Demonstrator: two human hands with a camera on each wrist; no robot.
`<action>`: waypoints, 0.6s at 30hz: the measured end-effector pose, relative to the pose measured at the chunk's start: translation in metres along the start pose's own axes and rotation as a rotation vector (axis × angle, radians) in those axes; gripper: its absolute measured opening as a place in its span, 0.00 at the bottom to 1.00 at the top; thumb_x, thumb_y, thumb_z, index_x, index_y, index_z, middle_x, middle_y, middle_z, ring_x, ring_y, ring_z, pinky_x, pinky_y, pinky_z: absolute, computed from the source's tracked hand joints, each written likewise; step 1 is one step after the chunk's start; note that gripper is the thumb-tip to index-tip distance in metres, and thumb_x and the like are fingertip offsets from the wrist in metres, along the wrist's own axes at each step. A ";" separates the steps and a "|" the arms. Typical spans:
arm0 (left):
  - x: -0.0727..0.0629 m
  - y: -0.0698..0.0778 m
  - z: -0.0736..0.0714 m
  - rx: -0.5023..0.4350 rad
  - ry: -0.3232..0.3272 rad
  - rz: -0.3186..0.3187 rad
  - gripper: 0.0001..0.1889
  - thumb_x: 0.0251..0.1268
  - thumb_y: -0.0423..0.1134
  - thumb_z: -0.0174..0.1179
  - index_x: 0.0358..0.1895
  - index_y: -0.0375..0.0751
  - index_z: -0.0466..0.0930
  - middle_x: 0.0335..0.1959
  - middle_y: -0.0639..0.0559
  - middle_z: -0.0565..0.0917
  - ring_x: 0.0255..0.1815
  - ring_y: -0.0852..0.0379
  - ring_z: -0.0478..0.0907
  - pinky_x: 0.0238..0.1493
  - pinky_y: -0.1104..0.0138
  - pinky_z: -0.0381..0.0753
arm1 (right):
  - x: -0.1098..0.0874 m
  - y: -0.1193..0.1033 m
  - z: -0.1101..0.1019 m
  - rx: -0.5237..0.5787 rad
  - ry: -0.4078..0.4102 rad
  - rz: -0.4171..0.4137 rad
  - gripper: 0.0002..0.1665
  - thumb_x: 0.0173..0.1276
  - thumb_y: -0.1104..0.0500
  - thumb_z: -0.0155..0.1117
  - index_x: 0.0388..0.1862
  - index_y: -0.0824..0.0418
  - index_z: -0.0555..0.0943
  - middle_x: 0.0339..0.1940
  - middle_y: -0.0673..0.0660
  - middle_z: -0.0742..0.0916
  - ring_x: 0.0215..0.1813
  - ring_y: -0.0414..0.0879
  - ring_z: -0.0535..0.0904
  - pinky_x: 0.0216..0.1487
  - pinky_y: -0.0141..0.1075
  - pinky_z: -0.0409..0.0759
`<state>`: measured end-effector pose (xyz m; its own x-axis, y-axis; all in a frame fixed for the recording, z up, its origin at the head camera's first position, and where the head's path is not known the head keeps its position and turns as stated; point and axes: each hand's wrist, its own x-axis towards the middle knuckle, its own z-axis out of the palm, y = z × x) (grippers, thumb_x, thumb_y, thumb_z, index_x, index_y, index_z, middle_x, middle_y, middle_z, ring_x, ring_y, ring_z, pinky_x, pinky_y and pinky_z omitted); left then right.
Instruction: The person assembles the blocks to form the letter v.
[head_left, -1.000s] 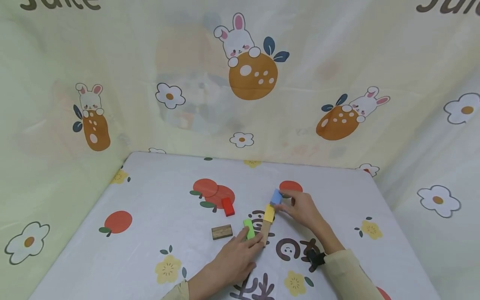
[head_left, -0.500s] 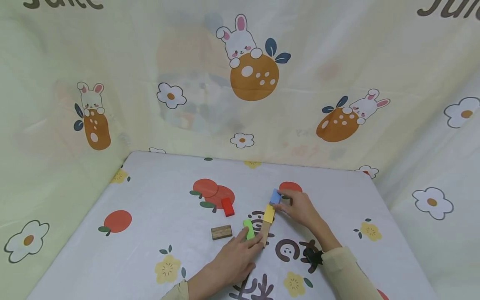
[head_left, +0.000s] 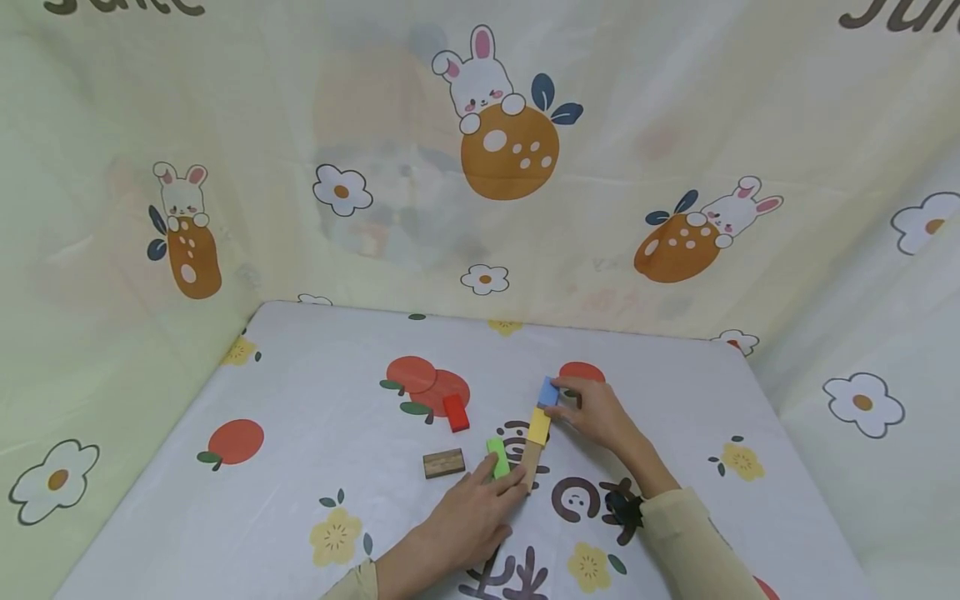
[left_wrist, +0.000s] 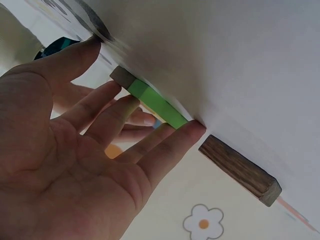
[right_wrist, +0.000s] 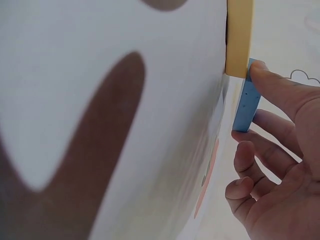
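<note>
A blue block [head_left: 548, 392] is pinched between the thumb and fingers of my right hand [head_left: 600, 417], at the far end of a row. It meets the far end of a yellow block [head_left: 537, 427], which in turn meets a light wooden block [head_left: 530, 462]. In the right wrist view the thumb is on one end of the blue block [right_wrist: 247, 105] and a fingertip on the other. My left hand [head_left: 468, 521] has its fingers stretched out, fingertips on the light wooden block's near end and on a green block [head_left: 498, 457] lying just left of the row.
Left of the green block lies a dark brown wooden block [head_left: 444, 463]. A red block [head_left: 455, 413] lies farther back on the printed tablecloth [head_left: 300, 400]. A patterned curtain [head_left: 390, 250] hangs behind the table and at both sides.
My right hand has moved the blue block slightly left, so it sits more in line with the yellow block. The left hand has stayed in place.
</note>
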<state>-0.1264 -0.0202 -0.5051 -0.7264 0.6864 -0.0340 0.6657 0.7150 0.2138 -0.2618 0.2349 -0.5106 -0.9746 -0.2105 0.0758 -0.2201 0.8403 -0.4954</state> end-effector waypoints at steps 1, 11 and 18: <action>0.000 0.000 0.000 -0.001 0.000 -0.001 0.33 0.70 0.48 0.71 0.77 0.56 0.73 0.81 0.57 0.72 0.82 0.38 0.69 0.71 0.54 0.82 | 0.000 0.000 0.000 -0.004 -0.003 0.000 0.33 0.63 0.50 0.82 0.66 0.58 0.86 0.54 0.58 0.92 0.37 0.47 0.76 0.36 0.33 0.74; 0.000 0.000 -0.001 0.002 -0.019 -0.012 0.33 0.70 0.49 0.71 0.77 0.57 0.73 0.81 0.58 0.72 0.82 0.39 0.69 0.70 0.54 0.83 | 0.001 -0.002 0.000 0.001 -0.032 0.029 0.31 0.64 0.51 0.81 0.65 0.57 0.86 0.47 0.57 0.91 0.35 0.46 0.73 0.34 0.34 0.71; 0.000 0.002 -0.002 -0.003 -0.038 -0.033 0.34 0.70 0.49 0.71 0.78 0.57 0.72 0.81 0.59 0.71 0.82 0.40 0.68 0.71 0.53 0.82 | 0.000 -0.003 -0.001 0.018 -0.048 0.039 0.31 0.65 0.50 0.80 0.65 0.57 0.86 0.44 0.57 0.89 0.36 0.47 0.73 0.34 0.34 0.71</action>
<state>-0.1259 -0.0190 -0.5025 -0.7408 0.6673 -0.0777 0.6411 0.7367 0.2151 -0.2612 0.2326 -0.5080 -0.9793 -0.2017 0.0148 -0.1806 0.8394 -0.5126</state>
